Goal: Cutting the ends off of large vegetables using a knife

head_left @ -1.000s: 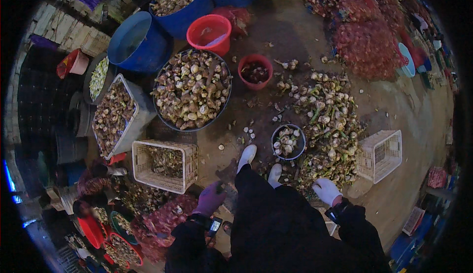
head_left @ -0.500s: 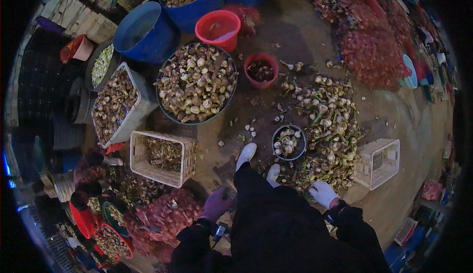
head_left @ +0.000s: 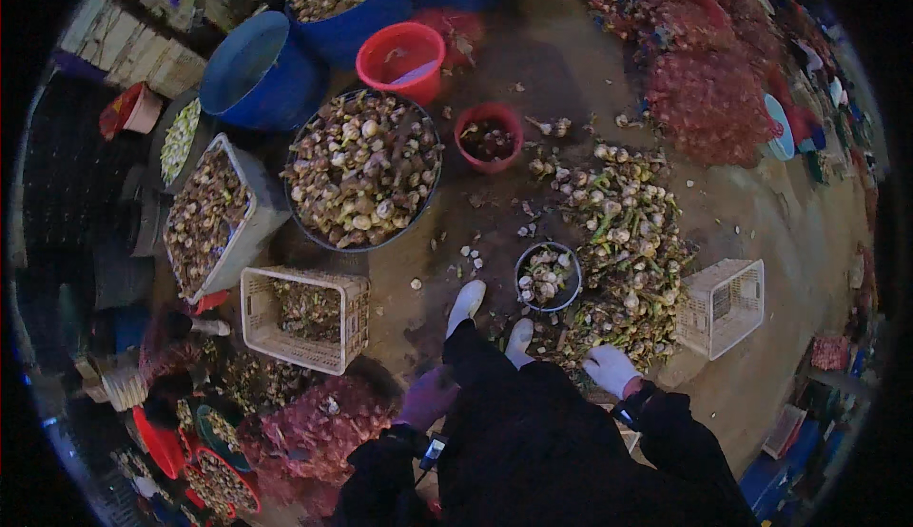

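Note:
My right hand (head_left: 611, 370), in a white glove, hangs at the near edge of a heap of garlic bulbs (head_left: 623, 232) with green stalks. Its fingers look loosely apart, and I see nothing in them. My left hand (head_left: 430, 396) wears a purplish glove and is beside my left leg, near red mesh sacks (head_left: 319, 422). Its fingers are too dark and blurred to make out. In front of my feet stands a small round bucket (head_left: 522, 289) with pale garlic bulbs in it, against the heap's left side.
A white plastic crate (head_left: 696, 322) lies right of the heap, another crate (head_left: 354, 322) to the left. Further off stand a wide tub of bulbs (head_left: 437, 170), a grey bin (head_left: 271, 208), red basins (head_left: 495, 161), blue barrels (head_left: 300, 89) and stuffed red mesh sacks (head_left: 709, 108).
The whole view has shifted slightly, with most things now a little further left. My right hand has moved slightly forward and left in the picture; my left hand is closer to my leg.

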Available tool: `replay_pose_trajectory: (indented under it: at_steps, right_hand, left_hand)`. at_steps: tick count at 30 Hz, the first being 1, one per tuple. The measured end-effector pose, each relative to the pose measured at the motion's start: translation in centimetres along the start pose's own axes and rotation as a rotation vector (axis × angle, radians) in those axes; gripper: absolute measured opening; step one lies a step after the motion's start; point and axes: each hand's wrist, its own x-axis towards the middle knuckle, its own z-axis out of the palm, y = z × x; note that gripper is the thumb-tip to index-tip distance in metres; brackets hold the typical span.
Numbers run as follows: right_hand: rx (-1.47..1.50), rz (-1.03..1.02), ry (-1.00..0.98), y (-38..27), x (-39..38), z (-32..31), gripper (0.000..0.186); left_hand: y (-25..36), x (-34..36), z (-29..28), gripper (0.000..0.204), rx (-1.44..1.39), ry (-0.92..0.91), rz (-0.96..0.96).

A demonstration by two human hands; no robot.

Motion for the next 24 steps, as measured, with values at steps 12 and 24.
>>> replay_pose_trajectory:
  at_steps: [12, 24]
  right_hand:
    - [0.189, 0.088, 0.073, -0.3, 2.4, 2.5, 0.03]
    - [0.545, 0.361, 0.229, -2.8, 2.3, 8.6, 0.026]
  left_hand:
    - [9.2, 8.9, -4.3, 0.047, 0.214, -0.229, 0.055]
    - [15.9, 23.6, -12.8, 0.046, -0.132, -0.265, 0.105]
